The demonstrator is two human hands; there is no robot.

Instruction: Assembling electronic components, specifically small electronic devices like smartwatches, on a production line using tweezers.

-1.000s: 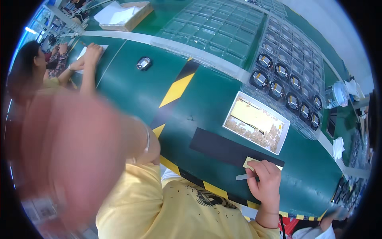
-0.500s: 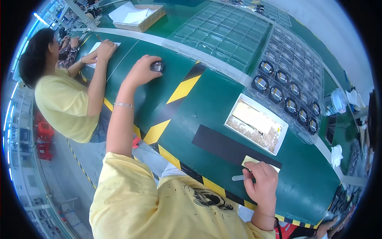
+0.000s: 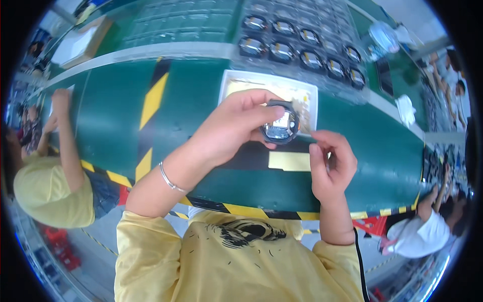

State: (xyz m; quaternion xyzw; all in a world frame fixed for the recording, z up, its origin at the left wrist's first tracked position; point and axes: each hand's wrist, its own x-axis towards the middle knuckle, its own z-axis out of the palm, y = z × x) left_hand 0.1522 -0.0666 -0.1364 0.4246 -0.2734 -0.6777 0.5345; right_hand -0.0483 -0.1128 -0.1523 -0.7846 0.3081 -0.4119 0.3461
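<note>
My left hand [image 3: 229, 126] is closed on a round, dark watch case [image 3: 280, 132], its electronic parts exposed and facing up. The thumb lies across its top edge and the fingers curl underneath. Just to the right, my right hand [image 3: 336, 168] has bent fingers, with the index fingertip close to the case. Something thin may be in its grip, but I cannot make it out. Below the case, a pale yellow pad [image 3: 289, 161] lies on a black strip [image 3: 246, 157]. Partly behind my left hand is a shallow white box [image 3: 315, 105] with small pale pieces in it.
Several similar watch cases [image 3: 282, 50] sit in a clear compartment tray [image 3: 322, 84] beyond the box. Other clear trays [image 3: 186, 22] stand to its left. A phone [image 3: 385, 78] and crumpled white tissue [image 3: 405, 110] are at right. Another person [image 3: 53, 189] works at left.
My left hand has brought the watch case from the far left of the table to the middle. My right hand has risen off the yellow pad toward it. The view has turned.
</note>
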